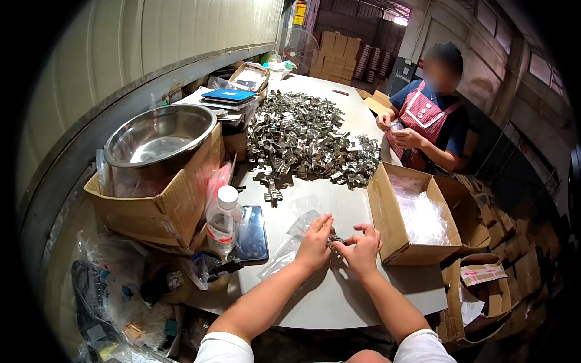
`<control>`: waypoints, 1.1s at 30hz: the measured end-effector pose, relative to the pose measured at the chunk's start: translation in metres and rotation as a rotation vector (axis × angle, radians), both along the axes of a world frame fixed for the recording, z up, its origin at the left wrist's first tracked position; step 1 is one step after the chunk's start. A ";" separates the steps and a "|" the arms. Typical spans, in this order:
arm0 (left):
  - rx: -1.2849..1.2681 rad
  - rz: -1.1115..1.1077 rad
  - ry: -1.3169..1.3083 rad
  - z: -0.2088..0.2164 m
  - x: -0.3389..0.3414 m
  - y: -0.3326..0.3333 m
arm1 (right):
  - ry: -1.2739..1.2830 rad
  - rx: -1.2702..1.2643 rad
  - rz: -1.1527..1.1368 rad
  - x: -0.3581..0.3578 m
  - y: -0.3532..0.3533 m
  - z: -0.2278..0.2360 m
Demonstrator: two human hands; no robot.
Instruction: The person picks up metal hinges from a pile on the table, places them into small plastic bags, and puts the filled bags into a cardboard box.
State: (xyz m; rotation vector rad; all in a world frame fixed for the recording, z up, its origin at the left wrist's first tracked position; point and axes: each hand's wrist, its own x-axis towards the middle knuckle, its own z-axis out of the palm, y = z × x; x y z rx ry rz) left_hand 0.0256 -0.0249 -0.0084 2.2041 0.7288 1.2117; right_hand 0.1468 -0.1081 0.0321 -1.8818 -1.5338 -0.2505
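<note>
Over the near part of the table, my left hand (315, 243) and my right hand (363, 249) meet with closed fingers around a small metal piece (336, 240), which looks like a cabinet hinge. Fingers cover much of it. Clear plastic bags (281, 257) lie flat beside and partly beneath my left hand. Farther up the table spreads a large heap of similar silvery metal hinges (302, 136), with one hinge (273, 195) at its near edge.
A carton (387, 239) of clear bags stands right of my hands. To the left are a phone (252, 235), a capped bottle (224, 221) and a steel basin (160, 136) on a cardboard box (142, 212). Across the table, a person in a checked apron (423, 115) handles something small.
</note>
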 end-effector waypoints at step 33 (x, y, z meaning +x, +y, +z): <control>0.091 -0.092 0.050 0.009 0.006 -0.010 | -0.017 0.070 0.049 0.003 0.021 -0.023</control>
